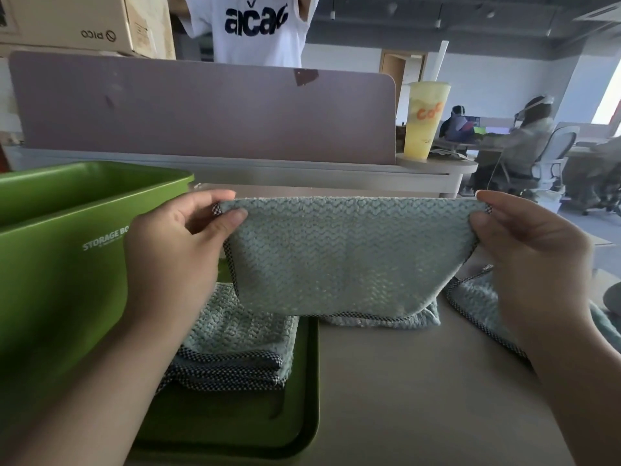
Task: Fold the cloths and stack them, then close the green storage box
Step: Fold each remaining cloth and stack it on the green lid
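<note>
A pale green waffle-textured cloth with a checked hem hangs stretched above the table. My left hand pinches its top left corner and my right hand pinches its top right corner. Its lower edge brushes the table. A stack of folded cloths lies on the green lid, which rests flat on the table. The open green storage box stands at the left, partly behind my left arm. Another loose cloth lies at the right, partly hidden by my right hand.
A mauve desk divider runs across the back. A yellow drink cup stands on the ledge behind it. Cardboard boxes sit at top left. A person in a white shirt stands behind the divider; others sit at desks far right.
</note>
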Tool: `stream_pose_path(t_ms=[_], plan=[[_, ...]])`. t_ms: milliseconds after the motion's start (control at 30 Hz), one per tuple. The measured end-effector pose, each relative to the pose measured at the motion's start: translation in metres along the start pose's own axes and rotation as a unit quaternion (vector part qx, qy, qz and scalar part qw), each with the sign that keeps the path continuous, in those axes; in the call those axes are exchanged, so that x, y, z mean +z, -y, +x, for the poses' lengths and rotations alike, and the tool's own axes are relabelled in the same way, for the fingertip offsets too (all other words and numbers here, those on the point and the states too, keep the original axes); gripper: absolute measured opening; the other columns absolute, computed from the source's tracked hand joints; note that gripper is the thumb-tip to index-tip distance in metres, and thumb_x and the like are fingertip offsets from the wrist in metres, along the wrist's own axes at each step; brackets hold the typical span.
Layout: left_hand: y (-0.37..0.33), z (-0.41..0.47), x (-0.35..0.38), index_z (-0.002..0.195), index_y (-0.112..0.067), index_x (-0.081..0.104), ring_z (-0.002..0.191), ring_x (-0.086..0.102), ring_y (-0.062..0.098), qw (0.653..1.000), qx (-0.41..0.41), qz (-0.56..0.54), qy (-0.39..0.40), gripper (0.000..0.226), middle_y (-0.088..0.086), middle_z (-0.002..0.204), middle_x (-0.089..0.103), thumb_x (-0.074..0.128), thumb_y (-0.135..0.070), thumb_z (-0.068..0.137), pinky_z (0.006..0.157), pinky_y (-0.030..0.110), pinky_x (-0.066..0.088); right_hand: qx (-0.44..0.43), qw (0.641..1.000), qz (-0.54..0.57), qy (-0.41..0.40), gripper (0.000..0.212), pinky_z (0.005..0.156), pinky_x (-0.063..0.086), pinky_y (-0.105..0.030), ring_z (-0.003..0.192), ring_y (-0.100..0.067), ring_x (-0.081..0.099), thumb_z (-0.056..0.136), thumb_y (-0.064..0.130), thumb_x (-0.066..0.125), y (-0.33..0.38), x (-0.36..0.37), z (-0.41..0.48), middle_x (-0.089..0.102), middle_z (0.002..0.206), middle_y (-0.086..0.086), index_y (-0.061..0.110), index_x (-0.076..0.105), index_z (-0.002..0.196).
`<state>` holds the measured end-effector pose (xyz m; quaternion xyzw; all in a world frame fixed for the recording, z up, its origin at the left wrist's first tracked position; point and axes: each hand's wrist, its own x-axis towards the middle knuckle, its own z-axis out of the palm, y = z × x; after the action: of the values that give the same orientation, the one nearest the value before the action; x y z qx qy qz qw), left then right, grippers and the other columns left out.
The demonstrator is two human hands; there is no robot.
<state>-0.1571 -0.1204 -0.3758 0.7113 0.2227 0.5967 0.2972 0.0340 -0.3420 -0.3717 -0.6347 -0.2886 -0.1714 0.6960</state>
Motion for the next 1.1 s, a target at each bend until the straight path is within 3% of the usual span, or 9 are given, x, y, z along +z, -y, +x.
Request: stream_pose_path(t_ms=[167,300,367,433,533,633,767,967,1100], plan=[[-0.001,0.000,0.001,0.091,-0.034,0.064,0.061,0.060,-0.011,0.999,-0.003,-0.030,-0.016,0.013,-0.021,0.078,0.063,0.070,-0.026,0.083,0.053,0.003,0.044,-0.017,1.000,-0.012,0.003,0.017,0.077,0.053,-0.044,0.077,-0.044,0.065,0.087,0.019,0.066,-0.002,0.000,0.001,0.072,0.087,-0.013,0.022,0.072,0.102],[-0.001,0.002,0.002,0.091,-0.032,0.060,0.068,0.059,-0.016,0.998,-0.010,-0.050,-0.036,0.007,-0.021,0.083,0.062,0.066,-0.033,0.086,0.059,0.001,0.042,-0.011,1.000,0.013,0.006,0.023,0.074,0.051,-0.043,0.080,-0.050,0.062,0.082,0.030,0.065,-0.003,-0.001,0.003,0.069,0.088,-0.021,0.015,0.071,0.099],[-0.002,0.002,0.003,0.087,-0.031,0.058,0.061,0.059,-0.012,0.997,-0.020,-0.065,-0.029,0.005,-0.023,0.073,0.062,0.062,-0.034,0.090,0.054,0.006,0.044,-0.001,0.999,0.038,0.020,0.021,0.075,0.050,-0.049,0.080,-0.051,0.060,0.082,0.030,0.065,-0.002,-0.001,0.003,0.068,0.089,-0.022,0.013,0.070,0.094],[-0.004,0.001,0.004,0.083,-0.035,0.058,0.059,0.059,-0.007,0.999,-0.013,-0.048,-0.018,0.011,-0.017,0.066,0.063,0.058,-0.043,0.090,0.056,0.014,0.047,0.022,0.996,0.080,0.038,0.010,0.072,0.049,-0.047,0.072,-0.040,0.055,0.088,0.023,0.061,0.001,0.000,0.002,0.063,0.082,-0.017,0.015,0.067,0.084],[-0.008,-0.003,0.004,0.088,-0.026,0.057,0.054,0.053,-0.009,1.000,-0.004,-0.010,-0.010,0.016,-0.014,0.064,0.058,0.054,-0.041,0.093,0.047,0.007,0.034,0.076,0.987,0.135,0.042,0.014,0.064,0.046,-0.033,0.074,-0.023,0.049,0.094,0.015,0.054,0.002,0.004,0.002,0.056,0.077,-0.007,0.015,0.062,0.083],[-0.011,-0.004,0.006,0.087,-0.023,0.059,0.055,0.053,-0.006,1.000,-0.028,0.009,-0.004,0.021,-0.013,0.066,0.059,0.052,-0.042,0.092,0.044,0.007,0.033,0.108,0.983,0.148,0.036,0.014,0.074,0.046,-0.037,0.081,-0.021,0.051,0.094,0.017,0.055,0.000,0.006,0.002,0.059,0.081,-0.006,0.015,0.066,0.085],[-0.009,-0.004,0.007,0.073,-0.026,0.058,0.063,0.054,-0.002,0.996,-0.081,0.026,0.006,0.029,-0.014,0.069,0.061,0.051,-0.048,0.091,0.051,0.019,0.038,0.141,0.984,0.101,0.035,0.022,0.078,0.049,-0.043,0.079,-0.022,0.055,0.094,0.024,0.057,-0.005,0.009,0.002,0.063,0.084,-0.009,0.016,0.070,0.078],[0.000,-0.004,0.011,0.073,-0.012,0.066,0.076,0.063,0.020,0.978,-0.200,-0.004,0.059,0.050,0.001,0.078,0.069,0.054,-0.059,0.085,0.063,0.029,0.041,0.176,0.984,0.026,0.026,0.026,0.074,0.051,-0.046,0.076,-0.024,0.058,0.093,0.028,0.058,-0.016,0.012,0.002,0.066,0.084,-0.014,0.013,0.072,0.075],[0.000,-0.004,0.014,0.082,-0.010,0.072,0.085,0.068,0.024,0.907,-0.368,-0.152,0.136,0.042,0.004,0.088,0.075,0.067,-0.051,0.078,0.082,0.038,0.052,0.239,0.971,0.009,0.018,0.025,0.077,0.054,-0.047,0.076,-0.027,0.062,0.092,0.025,0.060,-0.027,0.010,0.006,0.069,0.083,-0.016,0.009,0.071,0.077]])
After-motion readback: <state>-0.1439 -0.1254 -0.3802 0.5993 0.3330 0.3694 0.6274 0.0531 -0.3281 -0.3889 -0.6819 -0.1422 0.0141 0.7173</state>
